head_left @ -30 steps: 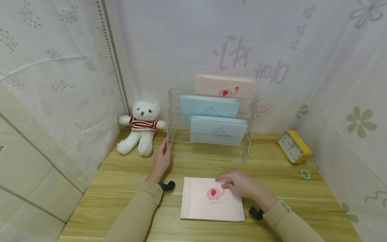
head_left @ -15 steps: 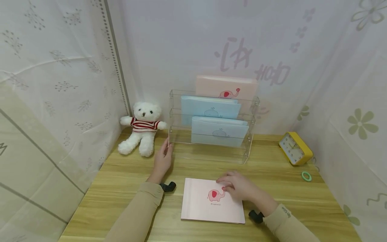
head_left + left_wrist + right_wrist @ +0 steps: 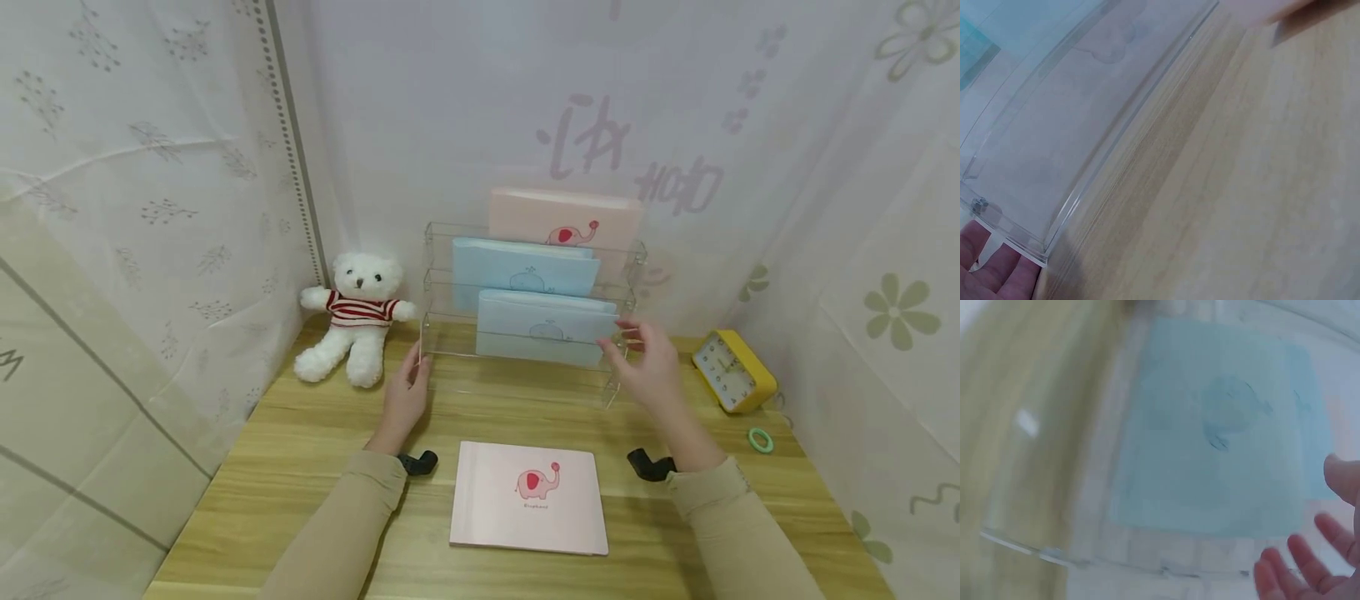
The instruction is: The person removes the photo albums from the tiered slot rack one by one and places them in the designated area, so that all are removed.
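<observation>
Pale curtains printed with leaves and flowers hang round a wooden table (image 3: 315, 467). At its back stands a clear acrylic rack (image 3: 525, 329) with stepped tiers: a blue book (image 3: 543, 327) with a whale drawing in a lower tier, another blue one above it and a pink elephant book at the top. The left hand (image 3: 405, 396) lies with straight fingers against the rack's left front corner, its grip loose and holding nothing; the left wrist view shows fingertips (image 3: 991, 265) touching that corner. The right hand (image 3: 654, 367) is raised just beside the rack's right end, fingers spread and unclenched, empty. A pink book (image 3: 528, 508) lies flat on the table between the two arms, near the front edge. A white teddy (image 3: 352, 321) sits left of the rack; a yellow clock (image 3: 733, 368) and a green ring (image 3: 759, 439) lie to the right.
</observation>
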The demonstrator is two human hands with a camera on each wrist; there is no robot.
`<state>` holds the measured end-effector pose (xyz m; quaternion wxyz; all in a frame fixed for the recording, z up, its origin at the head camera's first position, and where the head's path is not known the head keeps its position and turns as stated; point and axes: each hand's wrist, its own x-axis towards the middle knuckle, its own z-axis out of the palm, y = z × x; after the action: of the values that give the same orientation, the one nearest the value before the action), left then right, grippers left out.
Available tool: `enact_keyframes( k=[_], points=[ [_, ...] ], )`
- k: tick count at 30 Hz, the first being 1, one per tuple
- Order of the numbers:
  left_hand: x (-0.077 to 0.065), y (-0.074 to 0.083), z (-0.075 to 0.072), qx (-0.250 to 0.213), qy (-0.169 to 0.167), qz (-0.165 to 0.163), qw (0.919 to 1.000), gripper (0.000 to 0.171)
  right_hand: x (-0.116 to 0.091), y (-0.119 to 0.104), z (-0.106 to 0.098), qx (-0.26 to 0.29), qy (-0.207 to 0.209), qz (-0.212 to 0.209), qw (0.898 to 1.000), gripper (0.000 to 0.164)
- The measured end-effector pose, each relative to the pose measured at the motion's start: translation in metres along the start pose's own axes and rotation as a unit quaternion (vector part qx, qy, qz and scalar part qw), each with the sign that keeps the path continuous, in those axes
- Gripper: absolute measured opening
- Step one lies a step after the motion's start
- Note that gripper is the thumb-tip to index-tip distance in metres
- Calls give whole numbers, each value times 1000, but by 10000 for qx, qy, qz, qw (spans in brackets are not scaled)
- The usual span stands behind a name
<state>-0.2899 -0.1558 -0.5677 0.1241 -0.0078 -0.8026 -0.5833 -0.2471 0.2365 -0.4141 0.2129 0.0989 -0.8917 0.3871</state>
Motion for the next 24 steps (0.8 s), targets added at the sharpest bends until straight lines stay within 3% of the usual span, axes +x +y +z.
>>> enact_keyframes(
  k=[5,15,20,24],
  points=[
    [0,-1,1,-38,20,37,10000,52,20,3,-10,-49,-191,357,9992,66],
    [0,-2,1,106,166,102,9998,52,39,1,-4,-248,-839,605,9943,76],
    [0,-1,1,-15,125,34,9999,52,44,-6,2,-296,-824,659,9940,75],
    [0,0,1,35,124,20,9999,52,49,-10,6,-299,-636,385,9968,70]
  ],
)
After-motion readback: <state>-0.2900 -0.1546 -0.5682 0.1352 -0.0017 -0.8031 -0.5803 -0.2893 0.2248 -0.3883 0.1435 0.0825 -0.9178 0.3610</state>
